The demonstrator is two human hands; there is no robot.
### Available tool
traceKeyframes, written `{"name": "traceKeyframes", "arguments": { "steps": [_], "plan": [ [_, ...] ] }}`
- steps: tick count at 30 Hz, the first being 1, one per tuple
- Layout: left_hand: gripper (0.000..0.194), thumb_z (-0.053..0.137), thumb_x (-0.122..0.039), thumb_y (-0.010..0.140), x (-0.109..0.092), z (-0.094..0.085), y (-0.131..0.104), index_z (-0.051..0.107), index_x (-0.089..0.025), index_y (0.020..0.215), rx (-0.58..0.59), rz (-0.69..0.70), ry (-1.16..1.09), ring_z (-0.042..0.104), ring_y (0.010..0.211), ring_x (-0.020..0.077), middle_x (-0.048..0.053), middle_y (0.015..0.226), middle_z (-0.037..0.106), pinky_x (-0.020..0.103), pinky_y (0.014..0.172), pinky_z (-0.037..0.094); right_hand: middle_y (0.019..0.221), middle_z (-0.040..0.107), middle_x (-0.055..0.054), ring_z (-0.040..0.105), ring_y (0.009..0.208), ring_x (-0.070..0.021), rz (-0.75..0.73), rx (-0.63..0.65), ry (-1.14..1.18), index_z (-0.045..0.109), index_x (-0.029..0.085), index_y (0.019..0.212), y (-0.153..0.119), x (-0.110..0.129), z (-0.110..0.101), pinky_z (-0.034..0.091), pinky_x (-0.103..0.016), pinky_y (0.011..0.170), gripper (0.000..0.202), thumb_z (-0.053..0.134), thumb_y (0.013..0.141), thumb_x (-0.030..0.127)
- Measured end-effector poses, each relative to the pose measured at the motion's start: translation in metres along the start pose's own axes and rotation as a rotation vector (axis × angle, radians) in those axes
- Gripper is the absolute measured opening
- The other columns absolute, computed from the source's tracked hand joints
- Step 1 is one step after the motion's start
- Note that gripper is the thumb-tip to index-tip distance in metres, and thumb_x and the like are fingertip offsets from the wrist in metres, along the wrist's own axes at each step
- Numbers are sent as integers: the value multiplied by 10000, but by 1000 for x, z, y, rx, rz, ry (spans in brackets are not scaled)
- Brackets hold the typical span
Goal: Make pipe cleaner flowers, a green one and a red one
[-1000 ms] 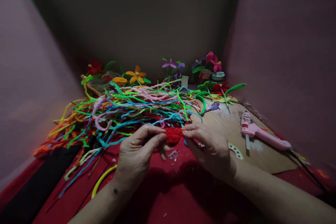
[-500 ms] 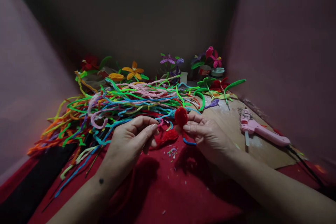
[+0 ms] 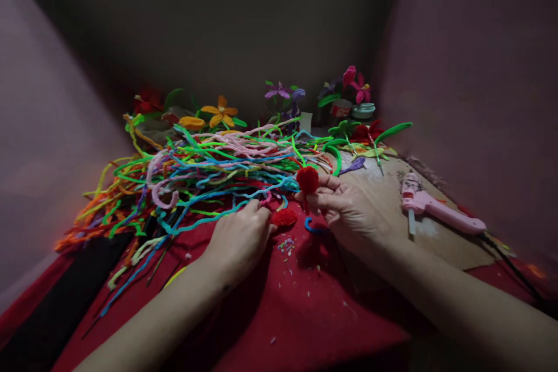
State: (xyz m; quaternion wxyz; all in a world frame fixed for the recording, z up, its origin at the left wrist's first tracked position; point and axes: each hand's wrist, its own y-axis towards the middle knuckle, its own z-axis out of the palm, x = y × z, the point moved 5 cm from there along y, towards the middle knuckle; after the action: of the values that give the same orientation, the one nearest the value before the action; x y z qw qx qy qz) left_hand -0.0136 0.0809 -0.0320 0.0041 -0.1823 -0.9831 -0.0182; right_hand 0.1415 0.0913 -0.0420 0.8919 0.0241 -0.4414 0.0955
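"Fingers (image 3: 328, 202) of the right hand (image 3: 354, 218), what do they do?"
"They pinch the red puff (image 3: 307, 179) from below, upright above the worktop (image 3: 314, 314)."
"And the left hand (image 3: 239, 238)?"
"Its back is turned upward, fingers curled at the red piece (image 3: 285, 218) on the worktop. Whether they grip, I cannot tell."

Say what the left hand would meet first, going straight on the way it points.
The left hand would probably meet the fuzzy red oval piece on the red cloth, right in front of it; depth is unclear, so they may be touching now.
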Motion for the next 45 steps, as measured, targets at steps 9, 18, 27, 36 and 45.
{"name": "traceKeyframes", "arguments": {
  "steps": [9, 18, 27, 36, 45],
  "plan": [
    [178, 496, -257, 779, 5, -1, 8, 633, -165, 712, 33, -83, -432, 575, 670, 172, 37, 712, 629, 267, 619, 393, 695, 691, 16, 619, 625, -125, -69, -16, -22, 617, 182, 790, 1, 1, -5, 411, -259, 661, 282, 754, 552, 114],
    [244, 690, -351, 648, 6, -28, -11, 607, -133, 722, -197, -358, -1377, 316, 386, 34, -68, 464, 442, 162, 382, 228, 645, 671, 8, 564, 561, -108, -83, -80, 41, 608, 156, 793, 2, 0, -3, 326, -213, 494, 338, 770, 500, 106],
    [175, 658, -300, 690, -31, -25, -8, 624, -128, 681, -311, -284, -1374, 335, 374, 28, -65, 444, 461, 143, 365, 272, 591, 652, 22, 547, 492, -90, -91, -90, 51, 597, 148, 735, -1, -2, -1, 390, -213, 492, 334, 799, 469, 133],
    [221, 664, -331, 676, -34, -17, -3, 612, -116, 670, -265, -340, -1348, 332, 376, 33, -66, 426, 452, 146, 368, 269, 629, 645, 11, 553, 545, -99, -115, -54, -19, 614, 152, 752, -5, -5, 0, 397, -231, 550, 286, 788, 535, 218],
    [198, 657, -320, 649, -32, -18, -2, 604, -130, 635, -234, -346, -1305, 341, 389, 48, -61, 436, 457, 166, 383, 273, 596, 626, 12, 542, 552, -108, -140, -49, -136, 646, 157, 695, -7, -5, 2, 421, -256, 569, 201, 756, 574, 273]
  ]
}}
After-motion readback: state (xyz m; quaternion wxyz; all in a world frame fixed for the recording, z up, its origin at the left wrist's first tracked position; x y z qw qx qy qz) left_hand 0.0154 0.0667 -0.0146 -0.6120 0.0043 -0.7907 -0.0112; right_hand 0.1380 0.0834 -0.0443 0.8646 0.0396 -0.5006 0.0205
